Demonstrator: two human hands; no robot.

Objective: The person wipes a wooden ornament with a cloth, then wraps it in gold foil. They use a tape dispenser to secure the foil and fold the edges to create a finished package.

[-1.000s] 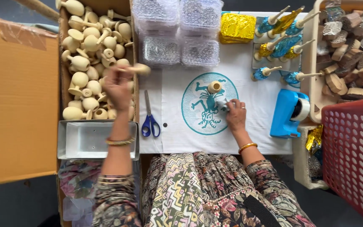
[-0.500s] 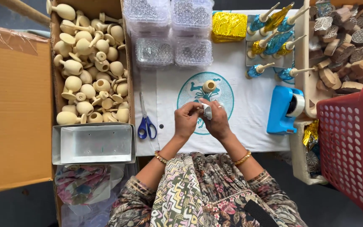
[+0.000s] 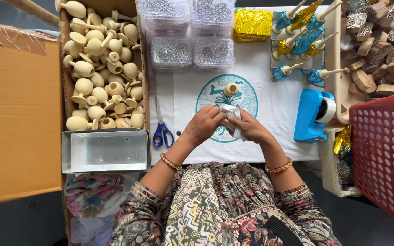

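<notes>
Both hands, the left hand (image 3: 202,125) and the right hand (image 3: 251,128), are pinching a crinkled piece of silver foil (image 3: 231,114), shiny and creased. Under them a white cloth (image 3: 183,91) with a teal printed emblem is lying matt and smooth. The wooden pieces (image 3: 99,68) in the cardboard box (image 3: 63,54) are showing bare, pale, unvarnished wood. The scissors (image 3: 162,127) are showing metal blades and glossy blue plastic handles. The grey tray (image 3: 106,151) is looking like dull metal, though that is hard to tell. The tape dispenser (image 3: 313,116) is gleaming as smooth blue plastic. The gold foil packet (image 3: 252,25) is glinting, wrinkled and reflective.
</notes>
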